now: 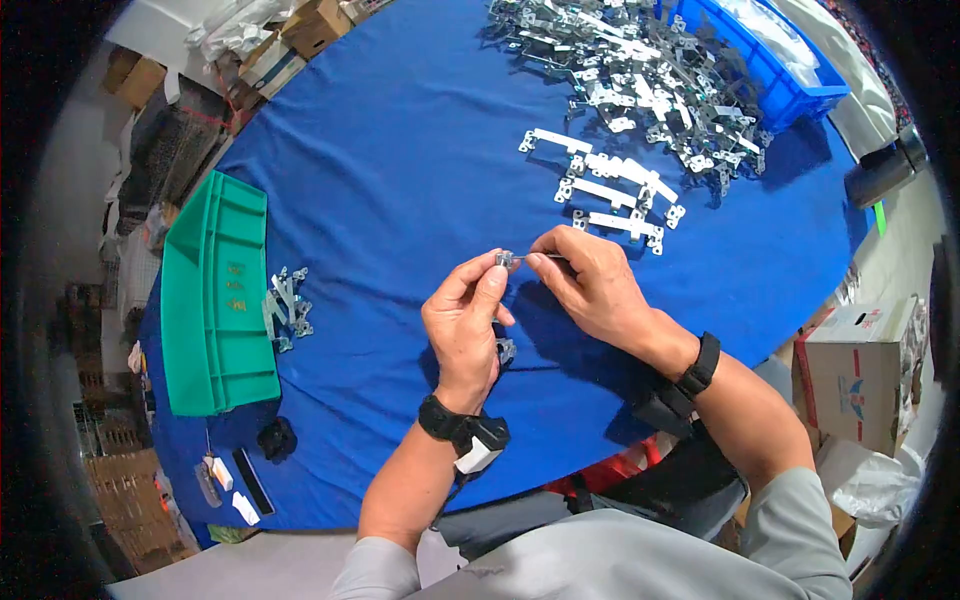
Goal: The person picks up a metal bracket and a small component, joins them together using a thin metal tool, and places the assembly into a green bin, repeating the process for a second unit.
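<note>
Near the middle of the blue cloth, my left hand pinches a small metal part between thumb and fingertips. Another end of metal shows below, beside the palm. My right hand is to the right, its thumb and forefinger closed on a thin metal rod whose tip meets the small part. Most of the rod is hidden by the fingers. Just beyond my right hand lie several metal brackets with white bars.
A big pile of metal brackets lies at the back right beside a blue crate. On the left stands a green bin, with a few brackets next to it. A black strip lies front left.
</note>
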`<state>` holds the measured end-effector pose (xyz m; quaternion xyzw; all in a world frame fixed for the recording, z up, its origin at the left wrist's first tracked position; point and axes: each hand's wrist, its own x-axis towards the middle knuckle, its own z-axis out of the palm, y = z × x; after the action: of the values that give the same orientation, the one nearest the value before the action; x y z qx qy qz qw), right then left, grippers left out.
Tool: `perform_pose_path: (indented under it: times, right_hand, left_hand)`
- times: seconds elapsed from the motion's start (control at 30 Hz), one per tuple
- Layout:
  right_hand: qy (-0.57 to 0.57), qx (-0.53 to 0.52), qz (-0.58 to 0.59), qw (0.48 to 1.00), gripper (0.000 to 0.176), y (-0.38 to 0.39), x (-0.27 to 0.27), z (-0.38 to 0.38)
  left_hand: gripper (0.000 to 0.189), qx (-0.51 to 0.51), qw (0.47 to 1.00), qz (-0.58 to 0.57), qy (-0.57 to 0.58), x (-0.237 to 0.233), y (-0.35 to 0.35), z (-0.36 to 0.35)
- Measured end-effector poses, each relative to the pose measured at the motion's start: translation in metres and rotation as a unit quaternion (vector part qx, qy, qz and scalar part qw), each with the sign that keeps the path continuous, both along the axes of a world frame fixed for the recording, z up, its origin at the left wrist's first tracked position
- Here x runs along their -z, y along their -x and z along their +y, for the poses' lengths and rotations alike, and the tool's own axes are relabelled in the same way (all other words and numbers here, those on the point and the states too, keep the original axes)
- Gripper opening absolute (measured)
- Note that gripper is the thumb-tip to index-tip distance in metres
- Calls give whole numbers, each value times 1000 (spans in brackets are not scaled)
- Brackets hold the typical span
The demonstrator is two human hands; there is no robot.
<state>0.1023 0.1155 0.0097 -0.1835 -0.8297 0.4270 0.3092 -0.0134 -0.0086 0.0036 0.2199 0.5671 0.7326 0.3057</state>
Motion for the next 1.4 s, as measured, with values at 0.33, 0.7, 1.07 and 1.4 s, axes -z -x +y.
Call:
perform_pose_path:
  times: [0.33, 0.7, 1.07, 1.4]
  right_hand:
    - [-10, -5, -2, 1000, 10, -1, -5, 0]
    - [-45, -17, 13, 999, 10, -1, 0, 1]
    - [-53, -25, 10, 998, 13, -1, 3, 0]
    - [-78, -26, 5, 997, 12, -2, 4, 1]
  left_hand:
    - [19, 0, 1000, 8, 2, -2, 0, 0]
    - [18, -9, 1000, -2, 8, -1, 2, -1]
    - [18, -3, 1000, -22, 1, -1, 2, -2]
    - [17, -6, 1000, -18, 22, -4, -3, -3]
